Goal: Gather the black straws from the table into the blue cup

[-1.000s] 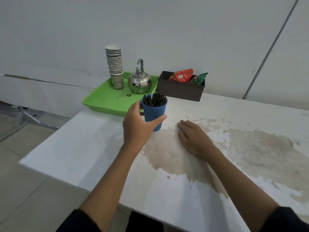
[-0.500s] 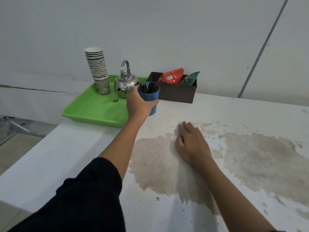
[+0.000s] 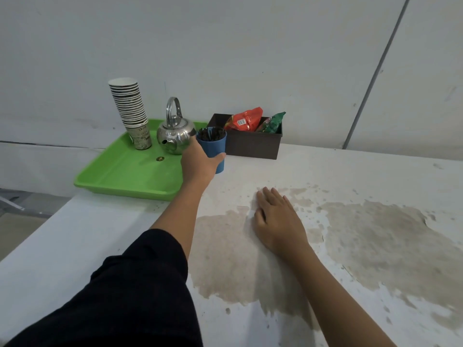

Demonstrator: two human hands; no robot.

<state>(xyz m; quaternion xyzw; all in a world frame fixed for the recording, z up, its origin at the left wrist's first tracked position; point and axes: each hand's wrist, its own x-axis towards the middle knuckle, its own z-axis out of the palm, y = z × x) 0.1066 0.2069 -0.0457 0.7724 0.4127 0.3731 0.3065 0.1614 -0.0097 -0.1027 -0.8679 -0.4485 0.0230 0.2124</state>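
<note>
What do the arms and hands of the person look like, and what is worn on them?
Both hands, the left hand and the right hand, are bare: no gloves, and no rings or watch that I can see. The left arm wears a black sleeve pushed up above the forearm. The right forearm is bare as far as the picture edge.

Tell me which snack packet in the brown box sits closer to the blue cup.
The red snack packet, at the left of the brown box. The green snack packet lies to its right, farther from the blue cup.
</note>
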